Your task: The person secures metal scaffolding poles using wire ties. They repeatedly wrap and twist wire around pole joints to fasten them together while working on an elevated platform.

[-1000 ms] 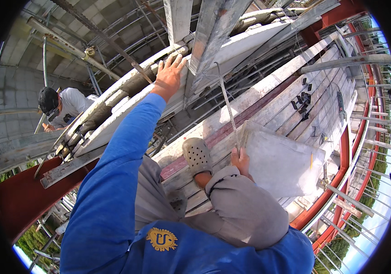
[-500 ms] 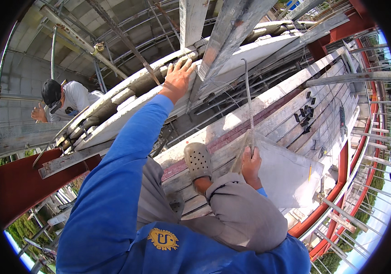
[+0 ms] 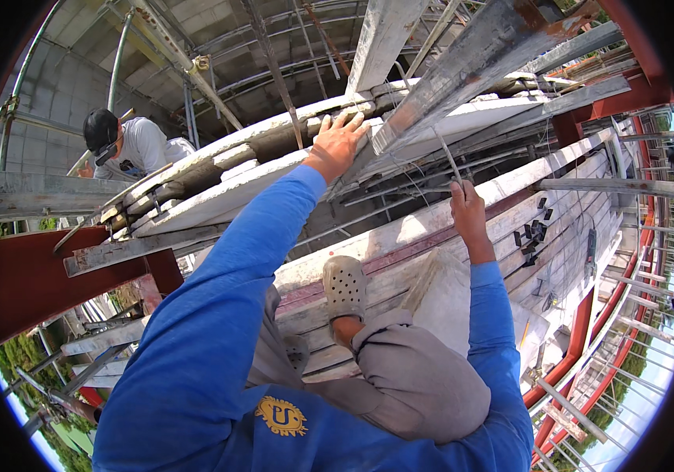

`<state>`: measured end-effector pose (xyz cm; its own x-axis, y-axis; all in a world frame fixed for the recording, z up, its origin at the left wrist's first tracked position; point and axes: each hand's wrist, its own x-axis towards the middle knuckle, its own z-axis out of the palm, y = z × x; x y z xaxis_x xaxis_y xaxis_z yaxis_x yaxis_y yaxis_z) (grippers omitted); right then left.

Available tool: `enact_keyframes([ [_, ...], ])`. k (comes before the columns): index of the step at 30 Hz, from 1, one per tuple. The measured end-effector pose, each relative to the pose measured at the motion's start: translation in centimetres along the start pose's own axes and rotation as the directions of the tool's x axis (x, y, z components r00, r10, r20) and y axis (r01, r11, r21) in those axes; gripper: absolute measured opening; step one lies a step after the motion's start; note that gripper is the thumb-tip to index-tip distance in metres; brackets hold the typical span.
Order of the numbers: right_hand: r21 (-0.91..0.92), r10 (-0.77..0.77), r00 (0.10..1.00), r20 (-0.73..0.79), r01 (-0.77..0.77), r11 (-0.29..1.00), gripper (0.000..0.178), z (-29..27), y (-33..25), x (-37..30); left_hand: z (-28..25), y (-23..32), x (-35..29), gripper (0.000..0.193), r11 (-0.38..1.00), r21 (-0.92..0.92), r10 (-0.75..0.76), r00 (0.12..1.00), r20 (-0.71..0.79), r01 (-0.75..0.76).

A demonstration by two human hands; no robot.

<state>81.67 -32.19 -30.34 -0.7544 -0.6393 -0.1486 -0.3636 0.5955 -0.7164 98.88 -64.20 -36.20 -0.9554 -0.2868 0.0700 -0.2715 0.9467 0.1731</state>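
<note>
My left hand (image 3: 338, 145) lies with its fingers stretched out on the upper edge of a curved white panel (image 3: 262, 189), beside the lower end of a slanting grey metal beam (image 3: 467, 75). My right hand (image 3: 469, 214) is wrapped round a thin metal rod (image 3: 448, 160) over the inner edge of the plank platform (image 3: 388, 224). From that fist the rod slants up toward the panel and the beam. Part of it passes behind the beam, so its far end is hard to make out.
Several small black blocks (image 3: 533, 236) and a dark tool (image 3: 591, 250) lie on the planks. A pale board (image 3: 441, 303) and a pencil (image 3: 526, 330) are near my right arm. Beyond the panel a co-worker (image 3: 148, 145) bends forward. Red steel beams (image 3: 38, 275) and scaffold pipes surround us.
My right hand has risen from beside my knee toward the panel, carrying the rod up behind the beam. My left hand stays on the panel edge. The co-worker's head has tipped down.
</note>
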Motion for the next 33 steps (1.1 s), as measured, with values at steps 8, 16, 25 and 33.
enact_keyframes([
  [8, -0.057, -0.086, 0.996, -0.019, 0.085, 0.995, 0.037, 1.2, -0.6, -0.5, 0.1, -0.1, -0.1, 0.056, 0.999, -0.017, -0.029, 1.0, 0.008, 0.029],
  [16, 0.384, 0.098, 0.97, -0.224, -0.004, 0.923, 0.026, -0.5, -0.3, -2.4, -0.5, 0.0, 0.1, 0.057, 1.0, 0.0, -0.007, 1.0, 0.02, 0.007],
  [25, 0.057, 0.109, 0.884, -0.454, -0.094, 0.994, 0.033, -0.9, 3.6, -14.4, -1.9, -0.6, 0.3, 0.089, 0.957, -0.29, -0.021, 1.0, -0.006, 0.018],
  [33, -0.215, 0.245, 0.713, -0.656, -0.488, 0.846, 0.036, -2.4, 7.7, -31.8, -10.0, 5.0, -0.8, 0.083, 0.461, -0.877, -0.221, 0.941, -0.257, -0.131],
])
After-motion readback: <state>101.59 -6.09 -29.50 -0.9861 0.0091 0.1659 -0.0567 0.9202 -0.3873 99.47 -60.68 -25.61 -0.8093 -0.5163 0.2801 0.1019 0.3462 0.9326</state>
